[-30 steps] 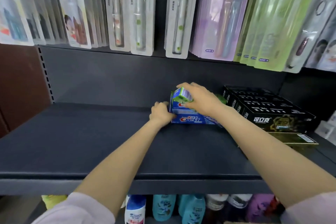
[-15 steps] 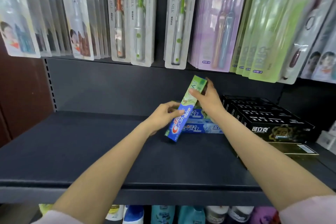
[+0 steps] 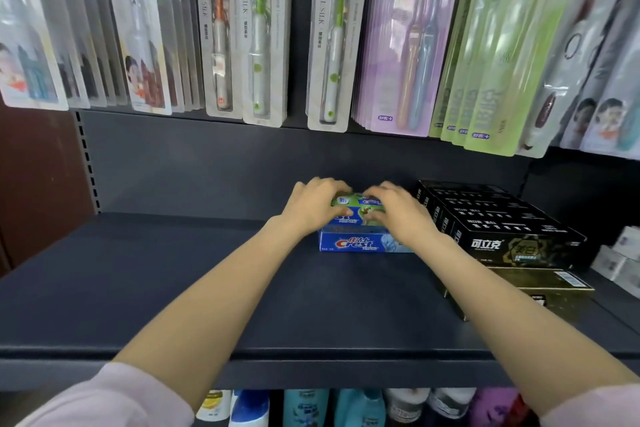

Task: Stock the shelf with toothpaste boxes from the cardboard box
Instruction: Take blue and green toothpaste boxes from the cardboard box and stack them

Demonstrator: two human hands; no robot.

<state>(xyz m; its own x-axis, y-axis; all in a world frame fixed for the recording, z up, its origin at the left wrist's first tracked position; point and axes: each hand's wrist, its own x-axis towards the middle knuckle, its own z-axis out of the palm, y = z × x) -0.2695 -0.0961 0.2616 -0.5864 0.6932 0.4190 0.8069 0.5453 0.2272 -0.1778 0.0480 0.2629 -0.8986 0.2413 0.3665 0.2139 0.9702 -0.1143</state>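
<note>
Both hands are together over one toothpaste box: the left hand [image 3: 313, 206] grips its left end, the right hand [image 3: 398, 210] its right end. Half a second ago that green-and-blue box [image 3: 358, 210] was tilted up between the hands; now it lies flat on the blue box [image 3: 360, 243] beneath them, so one more box looks placed. Two Crest boxes show in the stack under the hands; to the right of the right hand sit black boxes [image 3: 498, 229], roughly five; the shelf [image 3: 173, 274] left of the left hand holds nothing; the cardboard box is out of sight.
</note>
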